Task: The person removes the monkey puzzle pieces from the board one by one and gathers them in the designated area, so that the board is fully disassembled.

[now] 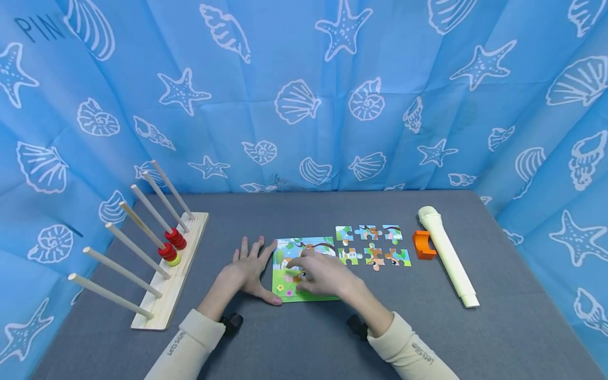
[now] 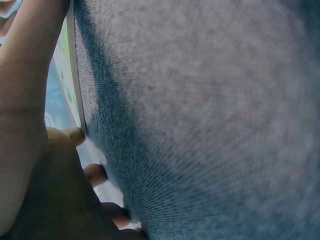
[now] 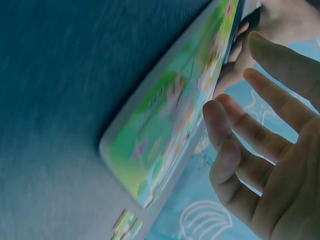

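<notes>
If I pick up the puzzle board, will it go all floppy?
Probably not: the puzzle board looks straight-edged and thin, so likely stiff but light. Lying flat, it would probably slide when pushed, not roll.

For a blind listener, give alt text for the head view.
A person's left hand spreads at the left edge of a picture board on a grey table, the right hand over its picture. Six jigsaw pieces lie to its right, then an orange block and a cream microphone; a peg rack with red rings stands at left.
</notes>
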Tool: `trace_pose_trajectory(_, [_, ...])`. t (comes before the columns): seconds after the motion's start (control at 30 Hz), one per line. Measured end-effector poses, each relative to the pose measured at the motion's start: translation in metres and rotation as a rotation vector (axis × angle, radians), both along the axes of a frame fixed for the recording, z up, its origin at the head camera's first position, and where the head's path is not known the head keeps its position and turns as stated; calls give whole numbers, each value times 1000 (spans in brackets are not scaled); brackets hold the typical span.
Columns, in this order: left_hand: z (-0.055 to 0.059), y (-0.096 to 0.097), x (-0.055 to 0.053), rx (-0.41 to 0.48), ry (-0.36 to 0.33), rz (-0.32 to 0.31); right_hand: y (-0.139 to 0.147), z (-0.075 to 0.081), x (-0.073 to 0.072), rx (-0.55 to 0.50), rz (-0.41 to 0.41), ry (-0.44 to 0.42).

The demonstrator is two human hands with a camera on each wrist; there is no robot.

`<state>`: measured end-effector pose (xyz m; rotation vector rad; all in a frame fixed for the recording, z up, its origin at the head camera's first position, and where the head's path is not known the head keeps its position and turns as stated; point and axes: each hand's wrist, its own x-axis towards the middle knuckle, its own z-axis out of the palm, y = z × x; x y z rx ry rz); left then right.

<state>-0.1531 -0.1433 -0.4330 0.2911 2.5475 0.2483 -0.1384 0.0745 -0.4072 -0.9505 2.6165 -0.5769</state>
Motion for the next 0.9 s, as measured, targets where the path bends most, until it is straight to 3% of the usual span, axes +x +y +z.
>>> trace_pose_trajectory(0.43, [3, 0, 1, 4, -2, -2, -22, -7, 9, 99, 37, -45])
trace_pose_trajectory(0.9, [4, 0, 3, 16, 5, 3, -28, -11, 10, 103, -35, -139])
